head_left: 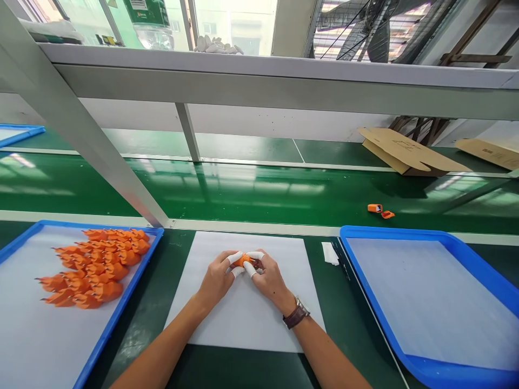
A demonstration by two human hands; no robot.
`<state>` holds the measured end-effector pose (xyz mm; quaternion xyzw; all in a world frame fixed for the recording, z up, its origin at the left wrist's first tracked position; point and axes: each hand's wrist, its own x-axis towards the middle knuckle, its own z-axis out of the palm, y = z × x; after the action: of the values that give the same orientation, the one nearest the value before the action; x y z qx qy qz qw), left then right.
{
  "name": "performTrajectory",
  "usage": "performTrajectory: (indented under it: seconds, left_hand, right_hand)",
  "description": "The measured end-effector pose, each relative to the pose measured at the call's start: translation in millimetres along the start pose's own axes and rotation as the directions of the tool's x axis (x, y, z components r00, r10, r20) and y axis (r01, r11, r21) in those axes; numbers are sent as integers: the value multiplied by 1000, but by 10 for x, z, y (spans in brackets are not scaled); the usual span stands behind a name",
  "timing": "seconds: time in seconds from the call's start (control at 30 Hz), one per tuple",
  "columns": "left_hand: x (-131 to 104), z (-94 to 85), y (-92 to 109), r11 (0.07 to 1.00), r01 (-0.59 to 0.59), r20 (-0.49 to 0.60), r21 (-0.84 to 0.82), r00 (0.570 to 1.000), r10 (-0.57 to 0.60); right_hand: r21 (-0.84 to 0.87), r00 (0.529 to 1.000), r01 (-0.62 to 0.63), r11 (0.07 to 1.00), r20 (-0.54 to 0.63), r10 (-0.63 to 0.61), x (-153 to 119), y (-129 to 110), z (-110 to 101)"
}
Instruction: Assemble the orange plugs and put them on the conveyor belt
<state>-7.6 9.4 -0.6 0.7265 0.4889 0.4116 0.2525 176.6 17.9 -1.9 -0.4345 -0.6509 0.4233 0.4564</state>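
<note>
Over a white sheet [243, 329] on the green bench, both hands meet around a small orange plastic part [244, 260]. My left hand [219, 275] pinches its left side between thumb and forefinger. From the right, my right hand [270, 278] grips the same part, fingers closed. White finger cots cover several fingertips, and a watch [297, 313] sits on the right wrist. Fingertips hide much of the part, so its exact kind is unclear. Similar orange parts [107, 270] lie in rows in the blue-rimmed tray [133, 286] to the left.
Another blue-rimmed tray [389, 346], lined with white, stands at the right. Beside it lie a small white paper piece [330, 253] and a dark pen-like object [341, 259]. Two orange pieces [375, 208] rest on the green strip behind. Cardboard [413, 151] lies farther back; a metal frame crosses above.
</note>
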Motion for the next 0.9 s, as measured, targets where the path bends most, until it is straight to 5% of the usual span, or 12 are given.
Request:
performTrajectory:
  seconds: [0.43,0.53,0.63,0.77,0.9]
  left_hand:
    - [37,123,-107,973,-151,-4,174,988,154]
    - [64,102,-67,992,-69,27,101,997,67]
    - [105,17,-43,981,150,40,-123,988,-146]
    - [188,-166,-39,736,463,139,-493,878,-459]
    - [255,-256,-18,607,469,189,-641,864,-467]
  right_hand:
    - [175,967,-249,953,98,235,99,76,-69]
    - [200,962,-271,942,88,258,117,59,-75]
    - [277,958,-287,917,72,278,151,24,-100]
    - [349,947,-309,885,33,318,197,-33,-133]
    - [329,953,-294,898,28,301,203,-51,-124]
